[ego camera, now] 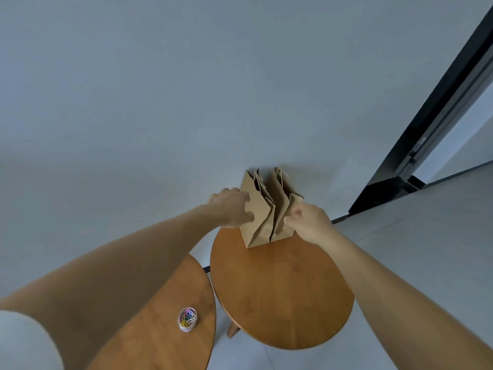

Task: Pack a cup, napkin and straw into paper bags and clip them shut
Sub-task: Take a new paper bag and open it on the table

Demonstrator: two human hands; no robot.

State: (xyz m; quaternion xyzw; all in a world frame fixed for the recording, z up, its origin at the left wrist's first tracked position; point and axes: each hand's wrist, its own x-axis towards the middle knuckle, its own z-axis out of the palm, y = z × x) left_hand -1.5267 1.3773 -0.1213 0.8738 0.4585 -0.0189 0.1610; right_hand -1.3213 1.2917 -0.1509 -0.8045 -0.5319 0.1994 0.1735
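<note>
Two brown paper bags stand side by side at the far edge of a round wooden table (282,289), against the wall. My left hand (230,208) grips the left side of the left bag (257,217). My right hand (309,218) pinches the right side of the right bag (282,209). Both bags have folded side creases and thin handles at the top. No cup, napkin or straw shows; what the bags contain is hidden.
A second wooden table (170,316) sits lower left, with a small clear tub of coloured paper clips (187,319) on it. A grey wall rises behind the bags. A dark door frame (426,129) stands at the right, above a grey floor.
</note>
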